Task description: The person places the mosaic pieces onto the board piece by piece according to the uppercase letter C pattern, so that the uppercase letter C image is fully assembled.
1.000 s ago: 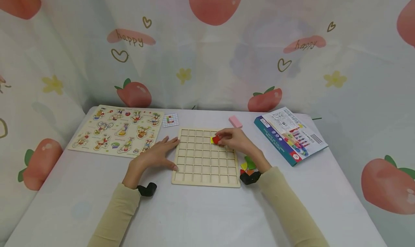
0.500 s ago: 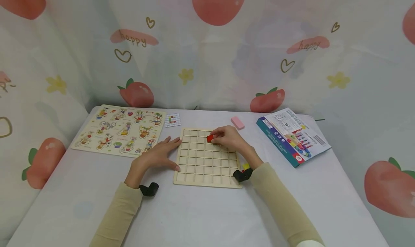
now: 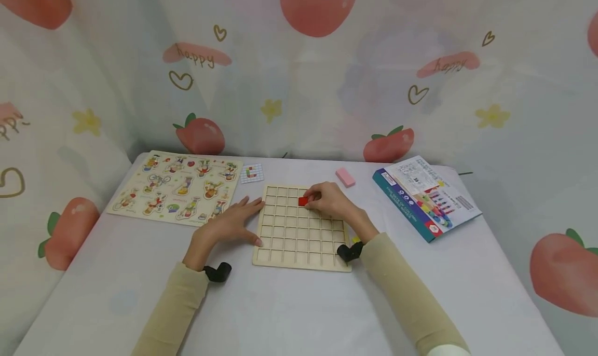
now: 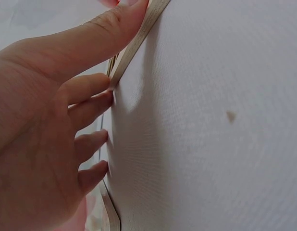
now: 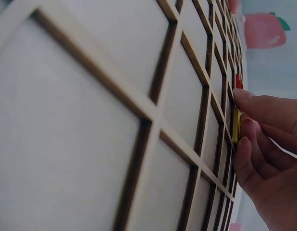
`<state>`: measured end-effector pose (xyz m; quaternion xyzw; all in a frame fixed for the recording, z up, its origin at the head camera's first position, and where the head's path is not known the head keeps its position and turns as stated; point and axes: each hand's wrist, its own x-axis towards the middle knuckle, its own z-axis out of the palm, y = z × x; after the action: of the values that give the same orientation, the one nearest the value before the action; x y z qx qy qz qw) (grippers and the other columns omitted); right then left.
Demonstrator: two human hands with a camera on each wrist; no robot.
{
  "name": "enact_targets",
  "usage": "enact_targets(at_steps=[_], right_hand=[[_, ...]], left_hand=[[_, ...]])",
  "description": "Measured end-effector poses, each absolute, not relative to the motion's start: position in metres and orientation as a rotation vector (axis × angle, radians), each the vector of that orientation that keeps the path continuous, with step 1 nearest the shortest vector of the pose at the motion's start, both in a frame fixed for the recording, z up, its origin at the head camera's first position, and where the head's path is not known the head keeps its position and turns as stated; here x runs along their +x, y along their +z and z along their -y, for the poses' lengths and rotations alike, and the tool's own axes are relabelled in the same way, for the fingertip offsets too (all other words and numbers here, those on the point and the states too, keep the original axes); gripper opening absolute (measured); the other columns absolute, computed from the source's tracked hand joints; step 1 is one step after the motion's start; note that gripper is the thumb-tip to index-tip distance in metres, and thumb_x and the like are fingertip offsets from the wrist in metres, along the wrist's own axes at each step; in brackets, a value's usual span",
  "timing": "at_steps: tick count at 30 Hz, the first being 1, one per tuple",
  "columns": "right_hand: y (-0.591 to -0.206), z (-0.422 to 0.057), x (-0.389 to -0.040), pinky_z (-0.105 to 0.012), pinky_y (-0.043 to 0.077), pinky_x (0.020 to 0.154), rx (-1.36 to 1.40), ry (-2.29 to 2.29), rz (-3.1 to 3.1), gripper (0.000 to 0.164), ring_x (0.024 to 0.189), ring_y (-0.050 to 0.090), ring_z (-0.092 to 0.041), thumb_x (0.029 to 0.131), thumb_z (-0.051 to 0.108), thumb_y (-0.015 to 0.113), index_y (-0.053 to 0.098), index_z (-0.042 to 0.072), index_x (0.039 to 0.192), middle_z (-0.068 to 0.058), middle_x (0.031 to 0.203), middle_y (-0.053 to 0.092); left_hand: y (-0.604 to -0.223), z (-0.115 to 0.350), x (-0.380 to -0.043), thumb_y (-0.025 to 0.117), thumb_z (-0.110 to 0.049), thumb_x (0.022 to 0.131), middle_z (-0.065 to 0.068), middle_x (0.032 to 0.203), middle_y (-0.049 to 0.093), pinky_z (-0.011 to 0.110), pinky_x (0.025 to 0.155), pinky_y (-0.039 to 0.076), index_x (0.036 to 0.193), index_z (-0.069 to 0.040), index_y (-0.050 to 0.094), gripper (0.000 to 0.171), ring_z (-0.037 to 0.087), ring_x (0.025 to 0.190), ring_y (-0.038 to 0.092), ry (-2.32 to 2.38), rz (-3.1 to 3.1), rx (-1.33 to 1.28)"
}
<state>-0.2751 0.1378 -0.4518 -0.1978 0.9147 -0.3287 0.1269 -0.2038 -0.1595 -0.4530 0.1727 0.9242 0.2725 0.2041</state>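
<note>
A wooden grid board (image 3: 299, 244) lies on the white table. My left hand (image 3: 231, 222) steadies its left edge, thumb (image 4: 115, 29) at the front side and the other fingers spread farther back. Over the board's upper middle, my right hand (image 3: 329, 200) has its fingertips beside a red square tile (image 3: 302, 201), which lies over a grid cell. From the right wrist view, a yellow tile (image 5: 236, 127) shows between the right thumb and a finger, and the red tile (image 5: 238, 81) sits just past that finger. The head view hides the yellow tile behind the hand.
A picture puzzle board (image 3: 175, 187) lies left, with a small patterned card (image 3: 252, 173) beside it. A pink eraser-like block (image 3: 345, 177) and a colourful box (image 3: 427, 197) are at the right. A yellow piece (image 3: 356, 240) peeks out by the right wrist.
My right hand has moved slightly left over the board, and the red tile now lies flatter over a cell. The yellow tile has gone from the head view. My left hand keeps its place.
</note>
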Motion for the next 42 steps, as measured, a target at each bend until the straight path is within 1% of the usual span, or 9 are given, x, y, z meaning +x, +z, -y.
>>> enact_targets(at_steps=[7, 12, 16, 19, 21, 25, 34, 38, 42], right_hand=[[-0.453, -0.140, -0.274, -0.027, 0.052, 0.076, -0.611, -0.975, -2.648, 0.025, 0.081, 0.060, -0.016, 0.089, 0.011, 0.079, 0.075, 0.002, 0.112, -0.006, 0.090, 0.069], [-0.448, -0.145, -0.271, -0.032, 0.056, 0.085, -0.619, -0.997, -2.687, 0.021, 0.088, 0.064, -0.019, 0.093, 0.010, 0.074, 0.076, 0.004, 0.113, -0.007, 0.097, 0.073], [-0.444, -0.152, -0.269, -0.038, 0.057, 0.092, -0.605, -1.026, -2.710, 0.019, 0.094, 0.065, -0.022, 0.096, 0.010, 0.069, 0.076, 0.007, 0.113, -0.009, 0.104, 0.074], [-0.441, -0.157, -0.265, -0.041, 0.057, 0.096, -0.591, -1.045, -2.713, 0.020, 0.097, 0.065, -0.025, 0.097, 0.012, 0.068, 0.076, 0.007, 0.114, -0.010, 0.109, 0.074], [-0.440, -0.161, -0.262, -0.041, 0.058, 0.096, -0.575, -1.052, -2.715, 0.020, 0.098, 0.065, -0.025, 0.098, 0.013, 0.068, 0.076, 0.007, 0.115, -0.010, 0.111, 0.075], [-0.438, -0.171, -0.255, -0.039, 0.058, 0.094, -0.546, -1.065, -2.716, 0.020, 0.097, 0.065, -0.024, 0.098, 0.015, 0.070, 0.077, 0.008, 0.115, -0.009, 0.110, 0.075], [-0.434, -0.197, -0.239, -0.030, 0.057, 0.087, -0.494, -1.047, -2.701, 0.023, 0.096, 0.063, -0.023, 0.097, 0.015, 0.070, 0.076, 0.010, 0.119, -0.008, 0.110, 0.074], [-0.436, -0.208, -0.231, -0.024, 0.056, 0.081, -0.472, -1.050, -2.695, 0.024, 0.094, 0.063, -0.023, 0.097, 0.015, 0.070, 0.076, 0.009, 0.120, -0.009, 0.110, 0.073], [-0.438, -0.219, -0.222, -0.022, 0.054, 0.074, -0.465, -1.049, -2.707, 0.022, 0.091, 0.061, -0.022, 0.096, 0.015, 0.071, 0.076, 0.009, 0.117, -0.008, 0.106, 0.073]], left_hand=[[-0.454, 0.159, -0.205, 0.089, -0.043, 0.078, 0.005, 0.172, 0.021, 0.064, 0.128, 0.011, 0.163, -0.014, 0.031, 0.106, 0.038, 0.161, 0.003, 0.747, -2.567, 0.495], [-0.453, 0.158, -0.208, 0.087, -0.045, 0.079, 0.004, 0.172, 0.021, 0.067, 0.126, 0.014, 0.163, -0.016, 0.031, 0.106, 0.038, 0.160, 0.006, 0.740, -2.588, 0.511], [-0.453, 0.157, -0.210, 0.087, -0.046, 0.078, 0.004, 0.172, 0.021, 0.065, 0.127, 0.013, 0.163, -0.015, 0.031, 0.106, 0.038, 0.160, 0.005, 0.738, -2.593, 0.526], [-0.452, 0.158, -0.208, 0.088, -0.044, 0.078, 0.006, 0.172, 0.022, 0.065, 0.127, 0.013, 0.163, -0.014, 0.032, 0.106, 0.039, 0.160, 0.005, 0.736, -2.593, 0.530], [-0.451, 0.158, -0.208, 0.088, -0.044, 0.078, 0.007, 0.172, 0.022, 0.064, 0.127, 0.013, 0.163, -0.013, 0.032, 0.106, 0.040, 0.160, 0.005, 0.737, -2.589, 0.531], [-0.450, 0.158, -0.207, 0.087, -0.044, 0.079, 0.007, 0.172, 0.021, 0.065, 0.127, 0.012, 0.163, -0.013, 0.031, 0.106, 0.041, 0.160, 0.005, 0.727, -2.584, 0.537], [-0.452, 0.157, -0.207, 0.087, -0.046, 0.079, 0.006, 0.172, 0.020, 0.066, 0.127, 0.012, 0.163, -0.014, 0.031, 0.106, 0.041, 0.160, 0.005, 0.729, -2.587, 0.533], [-0.452, 0.157, -0.206, 0.087, -0.045, 0.078, 0.007, 0.172, 0.020, 0.066, 0.127, 0.012, 0.163, -0.013, 0.031, 0.106, 0.041, 0.160, 0.005, 0.731, -2.586, 0.532], [-0.451, 0.158, -0.205, 0.087, -0.045, 0.079, 0.006, 0.172, 0.020, 0.066, 0.126, 0.012, 0.163, -0.014, 0.031, 0.106, 0.041, 0.160, 0.005, 0.721, -2.587, 0.523]])
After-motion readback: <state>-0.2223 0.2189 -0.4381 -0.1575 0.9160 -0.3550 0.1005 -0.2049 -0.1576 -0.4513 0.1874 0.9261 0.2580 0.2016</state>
